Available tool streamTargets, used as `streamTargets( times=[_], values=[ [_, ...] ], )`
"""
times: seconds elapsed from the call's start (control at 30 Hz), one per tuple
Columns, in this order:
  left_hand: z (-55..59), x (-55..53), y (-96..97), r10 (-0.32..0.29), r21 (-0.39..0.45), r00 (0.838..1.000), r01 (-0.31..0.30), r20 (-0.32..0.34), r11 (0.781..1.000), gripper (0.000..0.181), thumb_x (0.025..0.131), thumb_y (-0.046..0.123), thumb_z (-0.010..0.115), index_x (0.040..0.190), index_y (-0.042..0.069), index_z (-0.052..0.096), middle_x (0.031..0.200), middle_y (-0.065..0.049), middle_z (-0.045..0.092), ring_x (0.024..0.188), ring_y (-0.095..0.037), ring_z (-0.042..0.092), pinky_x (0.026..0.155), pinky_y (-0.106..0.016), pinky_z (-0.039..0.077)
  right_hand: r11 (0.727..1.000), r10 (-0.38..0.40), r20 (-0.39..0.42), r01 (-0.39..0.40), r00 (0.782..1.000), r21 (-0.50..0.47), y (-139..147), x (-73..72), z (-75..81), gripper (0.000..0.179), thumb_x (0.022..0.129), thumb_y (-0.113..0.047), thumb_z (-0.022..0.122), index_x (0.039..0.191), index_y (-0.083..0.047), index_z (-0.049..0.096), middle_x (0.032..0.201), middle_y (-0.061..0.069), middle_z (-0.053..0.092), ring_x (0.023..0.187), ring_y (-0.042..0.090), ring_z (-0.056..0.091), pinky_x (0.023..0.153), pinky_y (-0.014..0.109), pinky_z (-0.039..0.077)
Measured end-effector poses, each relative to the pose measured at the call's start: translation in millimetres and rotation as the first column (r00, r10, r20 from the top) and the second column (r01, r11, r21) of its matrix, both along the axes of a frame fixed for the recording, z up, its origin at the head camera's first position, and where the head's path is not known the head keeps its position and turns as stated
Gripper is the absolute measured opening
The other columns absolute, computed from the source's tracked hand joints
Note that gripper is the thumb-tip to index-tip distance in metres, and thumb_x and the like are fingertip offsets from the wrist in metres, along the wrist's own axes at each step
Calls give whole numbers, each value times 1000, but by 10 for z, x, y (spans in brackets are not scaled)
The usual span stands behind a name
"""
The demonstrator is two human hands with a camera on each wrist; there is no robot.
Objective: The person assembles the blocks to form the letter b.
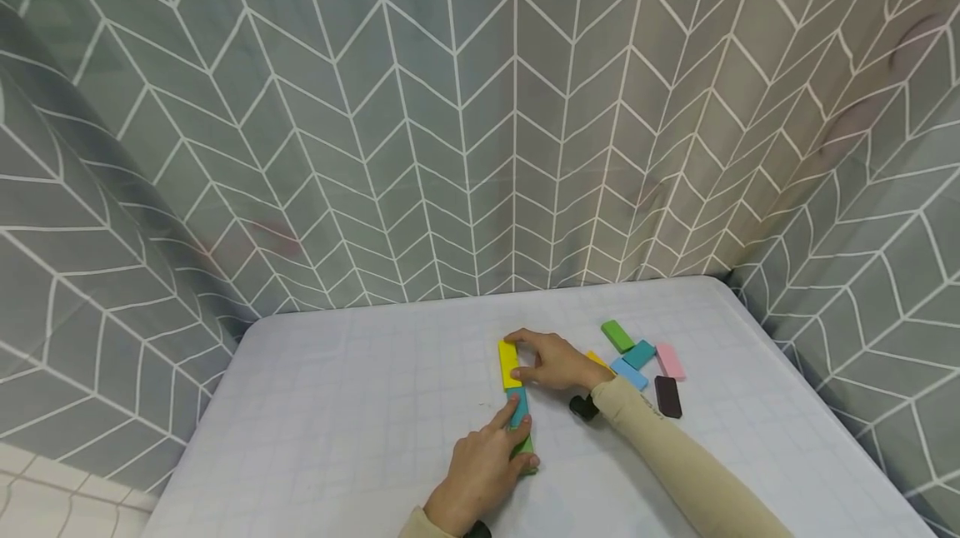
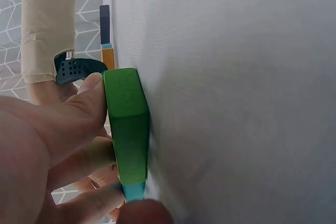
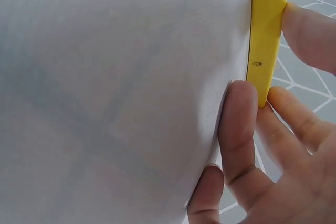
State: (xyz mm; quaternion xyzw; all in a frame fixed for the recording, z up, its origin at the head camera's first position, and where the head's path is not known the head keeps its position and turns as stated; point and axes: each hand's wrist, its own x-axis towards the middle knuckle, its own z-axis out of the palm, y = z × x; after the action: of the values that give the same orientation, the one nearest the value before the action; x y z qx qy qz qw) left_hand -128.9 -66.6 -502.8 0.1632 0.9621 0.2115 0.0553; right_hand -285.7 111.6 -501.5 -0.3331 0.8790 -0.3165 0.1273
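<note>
A yellow block (image 1: 509,364), a teal block (image 1: 518,405) and a green block (image 1: 528,445) lie end to end in a row on the white table. My right hand (image 1: 558,360) holds the yellow block, the index finger bent at its far end and the thumb on it nearer the teal one. A small dark mark shows on the yellow block's side in the right wrist view. My left hand (image 1: 480,465) presses on the row with fingers extended, fingertips on the teal block and thumb on the green block (image 2: 128,124). Those fingers partly hide both blocks.
Right of the row lie loose blocks: green (image 1: 617,336), teal (image 1: 640,354), light blue (image 1: 629,374), pink (image 1: 670,361) and dark brown (image 1: 667,396). Another yellow block sits partly behind my right wrist. A patterned curtain (image 1: 465,146) hangs behind the white table (image 1: 360,421).
</note>
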Motion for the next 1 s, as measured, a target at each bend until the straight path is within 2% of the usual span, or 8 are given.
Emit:
streamTargets(
  times=[0.17,0.37,0.53,0.7,0.8,0.93,1.0],
  values=[
    [7,5,7,2,-13,1000,-2,7,1000,60,91,48,79,143,20,69,167,-9,46,110,-38,77,73,-50,64,1000,-1,5,1,1000,-1,5,7,3,59,99,-31,78,151,-15,55,138,10,68,65,7,53,63,24,46],
    [20,8,11,3,-17,1000,-3,-5,1000,59,91,48,79,143,20,69,166,-9,48,106,-37,78,70,-47,63,1000,-12,3,12,1000,7,3,12,11,60,98,-33,78,152,-16,55,119,4,72,66,8,53,62,24,46],
    [11,13,13,5,-17,1000,-5,-7,1000,59,91,47,79,142,20,70,166,-9,48,105,-37,78,69,-46,63,1000,-14,3,14,1000,7,10,24,6,61,98,-34,78,152,-16,55,114,4,71,66,8,53,62,24,46],
    [-5,18,17,7,-17,1000,-7,-9,1000,59,91,48,79,142,20,70,165,-9,48,105,-38,78,68,-47,63,1000,2,26,-2,1000,-26,90,17,-18,64,100,-37,76,156,-15,52,134,9,69,72,8,55,68,25,48],
    [-5,17,19,12,-9,1000,-12,3,1000,58,91,48,79,142,20,70,165,-9,49,107,-38,77,69,-49,63,996,-7,93,15,996,-87,194,-2,-13,63,103,-36,71,159,-16,49,154,10,58,83,9,61,78,28,50],
    [2,12,15,15,-4,1000,-15,6,1000,59,91,47,79,142,20,70,164,-9,50,108,-38,77,71,-49,63,987,-56,111,72,992,-145,399,-21,43,57,107,-33,65,159,-14,48,158,14,54,102,19,67,88,37,54],
    [5,13,14,14,-3,1000,-14,3,1000,59,90,46,80,142,19,70,164,-10,50,110,-38,77,72,-50,64,987,-66,66,75,996,-143,533,-27,77,52,108,-27,64,156,-10,51,156,17,55,112,29,68,93,44,57]
  ],
)
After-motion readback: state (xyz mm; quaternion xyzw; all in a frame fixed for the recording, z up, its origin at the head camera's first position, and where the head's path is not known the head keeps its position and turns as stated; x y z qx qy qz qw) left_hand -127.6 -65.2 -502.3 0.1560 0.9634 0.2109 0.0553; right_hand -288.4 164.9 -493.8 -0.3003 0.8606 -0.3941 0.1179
